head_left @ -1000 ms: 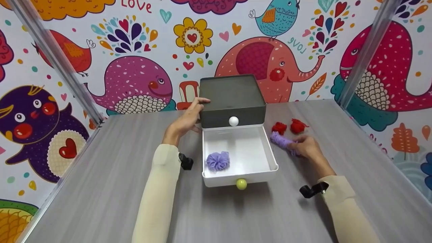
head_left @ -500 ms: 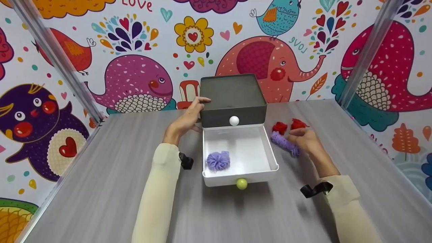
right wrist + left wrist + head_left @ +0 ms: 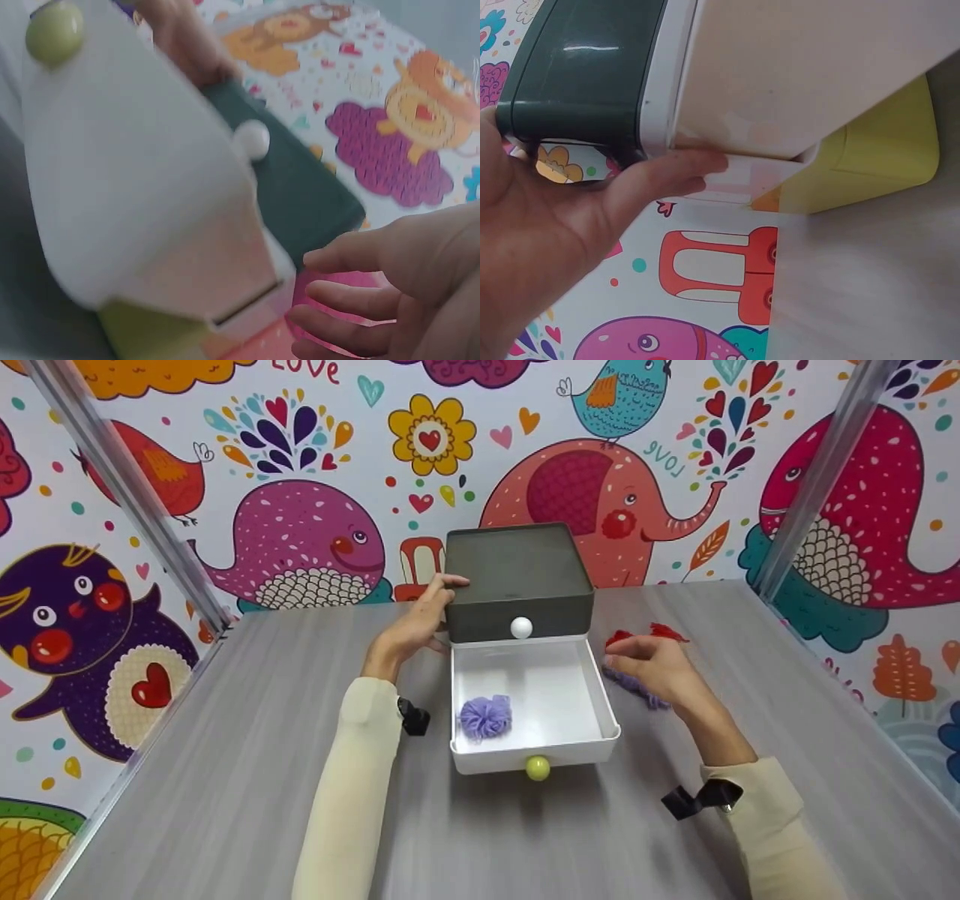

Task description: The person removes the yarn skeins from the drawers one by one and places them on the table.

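A small drawer box with a dark grey-green top (image 3: 517,562) stands on the table, its white drawer (image 3: 555,690) pulled out. Inside the drawer lies a ruffled purple fabric bundle (image 3: 486,717), like a scrunchie. My left hand (image 3: 416,622) rests against the box's left side, index finger over the top edge; in the left wrist view the thumb (image 3: 675,169) lies along the side wall. Right of the drawer, my right hand (image 3: 660,667) hovers with loosely bent fingers and holds nothing. Beneath it, partly hidden, are a long purple fabric bundle (image 3: 637,690) and two red fabric bundles (image 3: 667,631).
The dark drawer has a white knob (image 3: 521,627); a yellow-green knob (image 3: 538,768) sits on the white drawer's front. A yellow lower part (image 3: 885,142) of the box shows in the left wrist view. Behind the grey table (image 3: 262,735) stands a wall with cartoon animals (image 3: 307,540).
My right hand has let go of the long purple bundle and shifted left and forward, covering most of the nearer red bundle. The left hand has stayed on the box.
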The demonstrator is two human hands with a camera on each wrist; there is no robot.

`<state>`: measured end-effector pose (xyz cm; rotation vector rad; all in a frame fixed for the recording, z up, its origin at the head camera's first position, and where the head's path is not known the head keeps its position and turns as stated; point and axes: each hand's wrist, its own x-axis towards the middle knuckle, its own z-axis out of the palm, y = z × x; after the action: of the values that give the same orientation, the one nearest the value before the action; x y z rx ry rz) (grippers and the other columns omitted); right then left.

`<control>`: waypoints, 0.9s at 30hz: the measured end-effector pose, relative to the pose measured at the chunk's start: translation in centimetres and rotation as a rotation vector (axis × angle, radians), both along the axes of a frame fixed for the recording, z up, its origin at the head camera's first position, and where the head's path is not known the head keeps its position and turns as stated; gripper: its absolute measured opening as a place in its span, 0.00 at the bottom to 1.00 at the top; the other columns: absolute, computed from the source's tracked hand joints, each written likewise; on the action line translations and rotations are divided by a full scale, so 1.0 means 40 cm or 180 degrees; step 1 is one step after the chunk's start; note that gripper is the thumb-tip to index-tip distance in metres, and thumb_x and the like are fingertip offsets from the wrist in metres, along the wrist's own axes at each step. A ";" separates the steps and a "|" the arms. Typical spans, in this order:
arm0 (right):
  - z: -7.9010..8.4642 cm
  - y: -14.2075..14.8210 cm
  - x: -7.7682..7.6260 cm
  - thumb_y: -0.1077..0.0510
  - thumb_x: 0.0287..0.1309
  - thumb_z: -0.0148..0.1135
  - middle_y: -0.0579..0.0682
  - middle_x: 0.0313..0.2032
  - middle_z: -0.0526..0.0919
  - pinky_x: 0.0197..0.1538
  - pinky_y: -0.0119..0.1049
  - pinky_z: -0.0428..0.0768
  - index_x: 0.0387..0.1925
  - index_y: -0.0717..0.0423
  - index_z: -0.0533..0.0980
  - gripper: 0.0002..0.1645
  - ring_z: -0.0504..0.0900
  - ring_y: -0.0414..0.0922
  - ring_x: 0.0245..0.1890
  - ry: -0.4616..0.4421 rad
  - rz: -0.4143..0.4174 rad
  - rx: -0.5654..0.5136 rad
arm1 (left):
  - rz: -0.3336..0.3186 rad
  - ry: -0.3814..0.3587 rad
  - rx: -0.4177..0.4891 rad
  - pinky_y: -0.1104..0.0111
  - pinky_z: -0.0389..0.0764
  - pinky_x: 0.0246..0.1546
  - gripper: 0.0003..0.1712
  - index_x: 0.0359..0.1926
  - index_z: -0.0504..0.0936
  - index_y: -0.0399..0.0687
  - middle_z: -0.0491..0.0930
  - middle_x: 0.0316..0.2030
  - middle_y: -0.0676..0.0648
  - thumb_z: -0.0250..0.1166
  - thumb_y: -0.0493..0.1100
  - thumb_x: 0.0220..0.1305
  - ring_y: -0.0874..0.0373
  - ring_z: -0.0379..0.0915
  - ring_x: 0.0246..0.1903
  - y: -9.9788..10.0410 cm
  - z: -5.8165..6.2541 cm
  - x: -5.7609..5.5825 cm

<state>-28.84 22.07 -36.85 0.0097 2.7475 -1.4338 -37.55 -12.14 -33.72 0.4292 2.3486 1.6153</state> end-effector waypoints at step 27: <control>0.011 -0.179 0.095 0.55 0.61 0.68 0.59 0.58 0.82 0.60 0.50 0.81 0.58 0.59 0.78 0.25 0.80 0.57 0.58 0.0278 0.0654 0.0064 | -0.0039 -0.0073 0.0033 0.38 0.80 0.51 0.22 0.69 0.59 0.67 0.59 0.67 0.37 0.36 0.54 0.79 0.28 0.67 0.64 0.000 0.003 -0.002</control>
<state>-25.02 14.90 -36.39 -0.3321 2.7337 -1.3833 -37.64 -12.14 -33.61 0.4241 2.3172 1.6191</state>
